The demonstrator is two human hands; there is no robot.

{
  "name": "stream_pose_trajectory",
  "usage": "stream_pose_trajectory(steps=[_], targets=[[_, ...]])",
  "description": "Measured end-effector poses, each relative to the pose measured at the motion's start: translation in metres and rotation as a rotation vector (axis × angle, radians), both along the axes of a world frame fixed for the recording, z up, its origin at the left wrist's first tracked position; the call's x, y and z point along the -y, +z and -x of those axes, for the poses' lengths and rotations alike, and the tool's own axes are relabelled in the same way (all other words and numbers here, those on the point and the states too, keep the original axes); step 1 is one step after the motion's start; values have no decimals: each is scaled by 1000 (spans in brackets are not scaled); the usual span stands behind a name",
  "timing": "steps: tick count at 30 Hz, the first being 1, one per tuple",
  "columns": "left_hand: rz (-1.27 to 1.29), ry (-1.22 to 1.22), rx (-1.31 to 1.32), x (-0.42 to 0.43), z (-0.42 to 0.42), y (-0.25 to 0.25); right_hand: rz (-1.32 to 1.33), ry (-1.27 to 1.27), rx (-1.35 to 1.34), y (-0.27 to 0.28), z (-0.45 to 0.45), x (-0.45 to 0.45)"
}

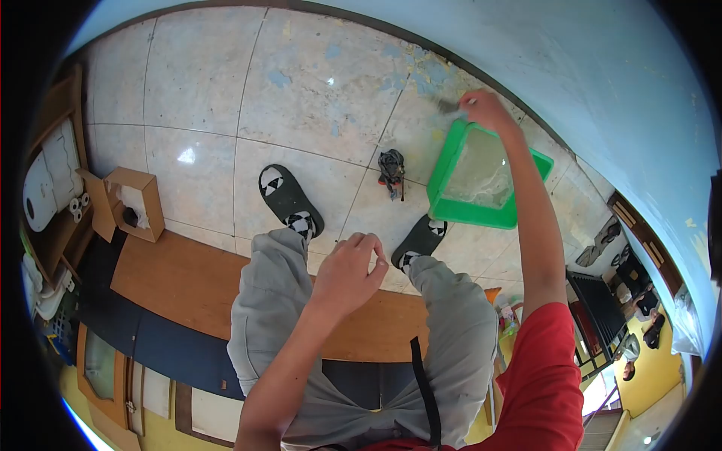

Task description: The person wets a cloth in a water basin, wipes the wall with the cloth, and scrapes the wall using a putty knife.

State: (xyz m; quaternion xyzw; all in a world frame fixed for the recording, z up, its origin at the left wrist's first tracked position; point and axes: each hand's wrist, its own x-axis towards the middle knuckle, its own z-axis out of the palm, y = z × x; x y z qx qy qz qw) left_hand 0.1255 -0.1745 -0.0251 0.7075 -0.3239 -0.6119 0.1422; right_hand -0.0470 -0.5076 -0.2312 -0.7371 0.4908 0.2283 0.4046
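Note:
My right hand [485, 107] is closed on the handle of a brush or scraper [449, 106], whose head is blurred, over the tiled floor by the wall. Just below that hand lies a green tray [535, 167] with cloudy, whitish liquid inside; my forearm passes over its right part. My left hand [348, 272] hovers above my lap, between the knees, fingers curled with thumb and forefinger near each other, and nothing shows in it. A dark plastic bundle [391, 167] with a red bit rests on the tiles left of the tray.
Flakes of bluish paint [280, 78] spot the tiles near the blue wall [587, 68]. An open cardboard box [135, 199] stands at the left beside wooden shelving. My sandalled feet are on the floor. Two people [629, 352] are far off at the lower right.

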Motion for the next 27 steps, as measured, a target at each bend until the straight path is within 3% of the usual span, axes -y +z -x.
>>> stream_pose_trajectory(steps=[1, 2, 4, 6, 8, 11, 14, 16, 17, 18, 19, 21, 22, 23, 27], targets=[[15, 0, -11, -3, 2, -1, -198, 143, 16, -4, -1, -8], [27, -2, -24, -7, 5, -1, -199, 146, 17, -20, 3, -18], [25, -14, -15, -9, 9, -2, 50, 558, 62, -62, 9, -28], [6, -31, -6, -12, 9, -1, 353, 646, -60, -84, -6, 3], [3, -38, -6, -10, 2, 1, 394, 303, 50, -48, -42, 21], [-3, -45, 34, -14, -1, 1, 201, 483, 102, -36, -58, 16], [50, -122, 134, -21, 0, -2, 229, 371, 54, -42, -43, -41], [63, -171, 154, -23, 5, -7, 284, 79, 148, -13, -32, -103], [36, -216, 204, -25, 8, -9, 80, -60, 116, 18, -32, -128], [82, -224, 186, -27, 10, -12, 42, -121, 189, 24, -16, -164], [46, -263, 168, -31, 12, -15, -332, -374, 180, 62, -15, -186], [39, -311, 155, -44, 20, -27, -523, -628, 141, 105, 4, -251], [32, -293, 75, -55, 25, -39, -543, -421, 95, 133, 14, -268], [24, -276, 2, -62, 27, -49, -516, -397, 38, 169, 19, -286], [38, -115, -60, -90, 32, -39, -600, -613, 31, 275, 58, -322]])
